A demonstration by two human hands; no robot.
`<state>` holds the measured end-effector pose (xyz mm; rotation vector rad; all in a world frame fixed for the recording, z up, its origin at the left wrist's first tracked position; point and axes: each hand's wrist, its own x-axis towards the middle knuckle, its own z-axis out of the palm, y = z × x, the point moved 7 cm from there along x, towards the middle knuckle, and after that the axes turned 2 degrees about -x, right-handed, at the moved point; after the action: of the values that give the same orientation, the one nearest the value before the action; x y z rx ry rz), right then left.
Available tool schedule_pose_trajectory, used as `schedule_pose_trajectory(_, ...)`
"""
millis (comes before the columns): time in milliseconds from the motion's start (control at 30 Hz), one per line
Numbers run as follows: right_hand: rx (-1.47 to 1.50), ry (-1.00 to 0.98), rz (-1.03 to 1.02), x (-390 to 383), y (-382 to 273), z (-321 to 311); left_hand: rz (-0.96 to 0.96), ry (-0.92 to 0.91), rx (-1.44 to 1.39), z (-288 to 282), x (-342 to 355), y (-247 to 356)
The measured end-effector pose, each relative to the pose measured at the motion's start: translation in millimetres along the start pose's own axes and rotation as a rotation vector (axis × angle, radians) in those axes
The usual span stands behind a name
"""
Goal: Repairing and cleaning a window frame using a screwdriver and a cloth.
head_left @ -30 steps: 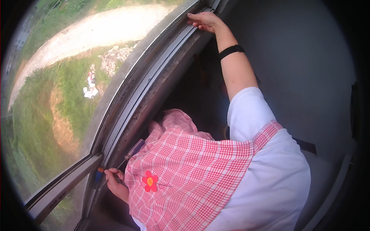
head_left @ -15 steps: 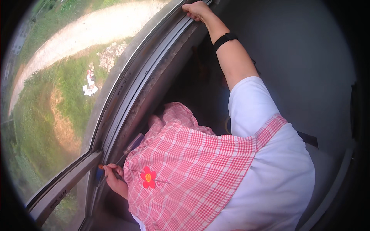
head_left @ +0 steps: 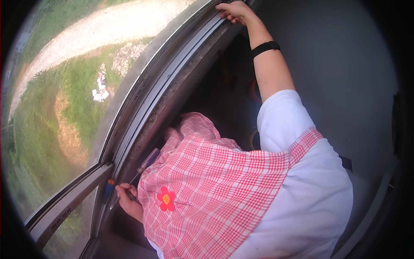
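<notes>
One tool with a purplish handle [head_left: 152, 157] slanted just inside the window frame [head_left: 166, 82], its long axis running roughly along it, shaft toward the left hand [head_left: 128, 198]. That hand's fingers were curled; I could not tell what they gripped. One blue-and-orange object [head_left: 108, 190] sat between hand and frame. The right hand [head_left: 236, 12] reached the frame's far end, fingers bent, grip unclear. Inside the frame, a stained sill [head_left: 156, 114] edged a dim grey room [head_left: 336, 86]; outside lay grass [head_left: 34, 138] and one pale path [head_left: 90, 43]
</notes>
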<state>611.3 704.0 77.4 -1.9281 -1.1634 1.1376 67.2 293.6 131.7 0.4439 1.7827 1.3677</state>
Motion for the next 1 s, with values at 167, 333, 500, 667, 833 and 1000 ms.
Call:
schedule_pose_trajectory(167, 0.002, -0.008, 0.036, -8, -13, 4, -0.002, -0.023, 0.002, 5, 3, 3)
schedule_pose_trajectory(333, -0.017, -0.075, 0.064, 3, -20, 27, -0.005, 0.015, -0.014, 4, 2, 2)
schedule_pose_trajectory(500, -0.123, -0.092, 0.065, 10, -20, 37, 0.027, -0.013, 0.006, 5, 4, 6)
schedule_pose_trajectory(667, -0.382, -0.167, -0.025, 25, -15, 31, 0.033, -0.030, 0.028, 10, 5, 8)
schedule_pose_trajectory(833, -0.675, -0.104, 0.006, 32, -13, 21, 0.024, -0.017, 0.011, 6, 2, 6)
schedule_pose_trajectory(1000, -0.460, -0.065, 0.120, 18, 8, -23, 0.016, -0.053, -0.034, 10, 8, -2)
